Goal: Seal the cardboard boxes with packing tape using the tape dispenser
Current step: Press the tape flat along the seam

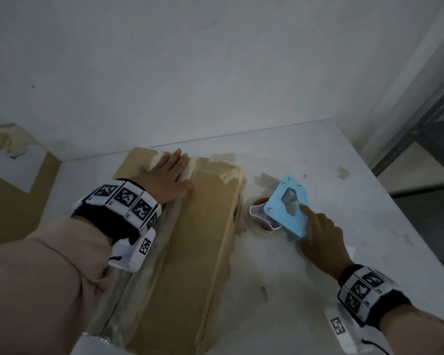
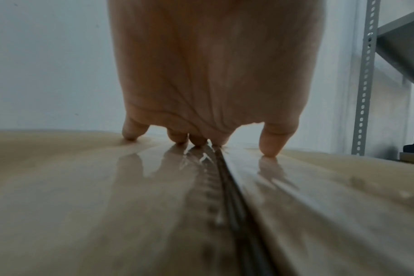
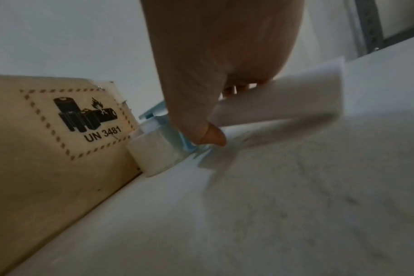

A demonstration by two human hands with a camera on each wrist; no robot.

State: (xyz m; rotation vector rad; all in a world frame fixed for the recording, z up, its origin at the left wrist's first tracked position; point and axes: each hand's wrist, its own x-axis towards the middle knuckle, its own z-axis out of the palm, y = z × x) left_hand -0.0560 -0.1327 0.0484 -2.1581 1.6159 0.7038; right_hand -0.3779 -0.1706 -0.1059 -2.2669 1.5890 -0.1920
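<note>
Already the cardboard box [image 1: 190, 252] on the tabletop [image 1: 318, 290] carries glossy tape [image 2: 168, 186] along its seam. Farther, the left hand [image 1: 168, 179] presses it flat-fingered; rightward, the right hand [image 1: 323, 237] touches the blue tape dispenser [image 1: 286, 207], lying beside the box, grip unclear.

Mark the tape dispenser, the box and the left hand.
tape dispenser [image 1: 287, 208]: head view, blue side plate.
box [image 1: 198, 239]: head view, bare cardboard top right of the seam.
left hand [image 1: 168, 176]: head view, back of the hand, flat on the box.
</note>
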